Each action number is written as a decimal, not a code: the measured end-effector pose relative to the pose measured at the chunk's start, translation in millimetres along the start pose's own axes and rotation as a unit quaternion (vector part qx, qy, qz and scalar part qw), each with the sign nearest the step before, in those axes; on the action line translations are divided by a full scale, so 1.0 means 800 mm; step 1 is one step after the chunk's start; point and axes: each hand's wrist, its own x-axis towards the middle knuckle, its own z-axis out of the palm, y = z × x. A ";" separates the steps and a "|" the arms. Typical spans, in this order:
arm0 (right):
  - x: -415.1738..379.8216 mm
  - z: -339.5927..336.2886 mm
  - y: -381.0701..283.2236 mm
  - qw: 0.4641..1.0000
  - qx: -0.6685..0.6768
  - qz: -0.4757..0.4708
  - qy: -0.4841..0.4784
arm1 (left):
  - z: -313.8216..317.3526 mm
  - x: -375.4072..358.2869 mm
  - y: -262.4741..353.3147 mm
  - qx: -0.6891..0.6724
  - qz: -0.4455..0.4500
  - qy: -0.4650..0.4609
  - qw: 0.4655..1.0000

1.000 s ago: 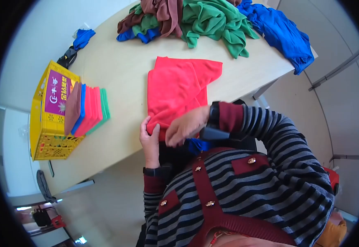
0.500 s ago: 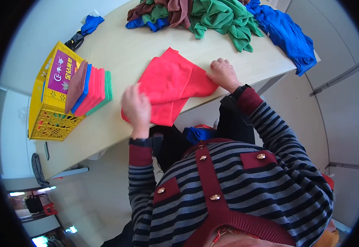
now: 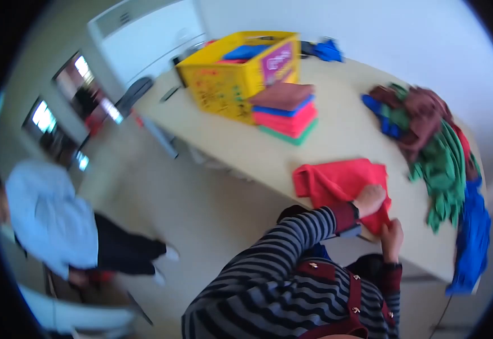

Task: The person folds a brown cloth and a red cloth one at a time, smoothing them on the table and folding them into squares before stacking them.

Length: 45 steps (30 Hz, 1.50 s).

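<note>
A red cloth (image 3: pixel 337 178) lies partly folded at the near edge of the table, its near right corner pulled toward my body. My left hand (image 3: pixel 371 199) is on the right part of this cloth, fingers curled in and closed on it. Just below, at the table edge, my right hand (image 3: pixel 392 240) pinches the cloth's near corner. Beyond the cloth stands a neat stack of folded cloths (image 3: pixel 283 107), brown on top, then blue, red and green.
Behind the stack is a yellow plastic crate (image 3: pixel 218 85) with blue and red cloths inside. Loose brown, green and blue cloths (image 3: pixel 447 164) are heaped at the right. A dark flat object (image 3: pixel 169 94) lies near the far left edge. A person in light blue (image 3: pixel 54 209) stands at left.
My view has swung left, bringing the person and doorways into sight. My left hand has moved across the red cloth toward my right hand, which now grips the near corner.
</note>
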 end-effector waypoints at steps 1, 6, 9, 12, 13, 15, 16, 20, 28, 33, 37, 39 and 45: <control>0.002 -0.003 0.000 1.000 0.028 0.009 -0.009 | -0.005 -0.001 -0.006 -0.044 -0.048 0.004 0.998; 0.016 -0.001 0.023 0.926 0.310 0.167 -0.133 | -0.057 -0.015 -0.061 -0.158 -0.155 0.038 0.975; 0.016 -0.017 0.011 0.890 0.390 0.205 -0.121 | -0.159 -0.031 -0.068 -0.493 -0.341 0.000 0.800; 0.013 -0.028 0.007 0.841 0.461 0.262 -0.110 | -0.231 -0.053 -0.069 -0.606 -0.359 0.071 0.706; 0.013 -0.026 0.016 0.822 0.492 0.269 -0.100 | -0.251 -0.063 -0.075 -0.605 -0.360 0.073 0.707; 0.019 -0.025 0.035 0.784 0.548 0.280 -0.083 | -0.283 -0.079 -0.091 -0.599 -0.339 0.152 0.710; 0.022 -0.028 0.039 0.784 0.547 0.279 -0.086 | -0.293 -0.082 -0.098 -0.599 -0.340 0.155 0.709; 0.043 -0.050 0.062 0.754 0.599 0.264 -0.045 | -0.332 -0.084 -0.124 -0.588 -0.341 0.218 0.700; 0.141 -0.189 0.141 0.726 0.667 0.169 0.014 | -0.440 -0.022 -0.101 -0.601 -0.255 0.321 0.686; 0.188 -0.285 0.214 0.762 0.633 0.132 0.032 | -0.484 0.003 -0.105 -0.600 -0.194 0.337 0.699; 0.218 -0.291 0.245 0.803 0.590 0.087 -0.001 | -0.494 0.020 -0.130 -0.569 -0.194 0.322 0.731; 0.236 -0.285 0.240 0.812 0.573 0.108 -0.013 | -0.482 0.041 -0.149 -0.564 -0.210 0.298 0.741; 0.292 -0.328 0.225 0.811 0.575 0.104 0.025 | -0.485 0.106 -0.167 -0.569 -0.188 0.310 0.738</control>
